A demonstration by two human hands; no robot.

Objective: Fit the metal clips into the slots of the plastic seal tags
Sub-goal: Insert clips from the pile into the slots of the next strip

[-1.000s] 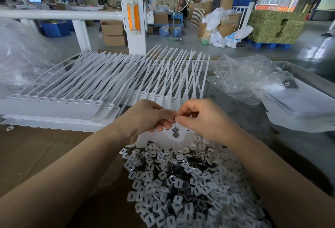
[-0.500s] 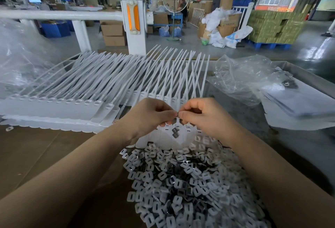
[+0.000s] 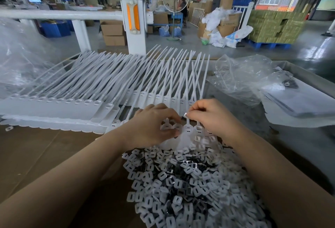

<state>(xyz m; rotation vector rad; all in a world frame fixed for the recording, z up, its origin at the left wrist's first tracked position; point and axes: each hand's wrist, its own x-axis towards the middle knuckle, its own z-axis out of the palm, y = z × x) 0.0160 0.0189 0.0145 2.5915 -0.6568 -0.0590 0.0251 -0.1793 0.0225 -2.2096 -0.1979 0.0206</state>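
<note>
At far left, crumpled clear plastic sheeting point(image 3: 21, 59) rises over the edge of a cardboard-covered worktable point(image 3: 36, 155). Beside it, a long strip of white plastic seal tags point(image 3: 54, 106) lies flat, its heads joined in a row and its thin tails fanning away toward a white railing post point(image 3: 133, 17) with an orange reflector. More seal tags run on in a second row toward the middle of the bench, just beyond the worker's hands.

The left hand point(image 3: 154, 128) curls its fingers down onto the near strip of tags, thumb and fingertips pinching the white plastic at the row of slotted heads. Just to its right, the right hand point(image 3: 208, 117) pinches a small shiny metal clip point(image 3: 185, 114) between thumb and forefinger, held above the tag heads; whether the clip touches a slot cannot be told. Two heads with open square slots point(image 3: 198, 129) show below that hand.

In the near foreground, between the forearms, a heaped pile of loose clips point(image 3: 181, 182) spreads across the cardboard, pale faces mixed with dark ones.

Farther right, another clear plastic bag point(image 3: 244, 77) lies crumpled on the grey tabletop, next to a flat bagged package point(image 3: 299, 100). Behind, stacked cartons point(image 3: 275, 26) on a blue pallet stand on the factory floor.
</note>
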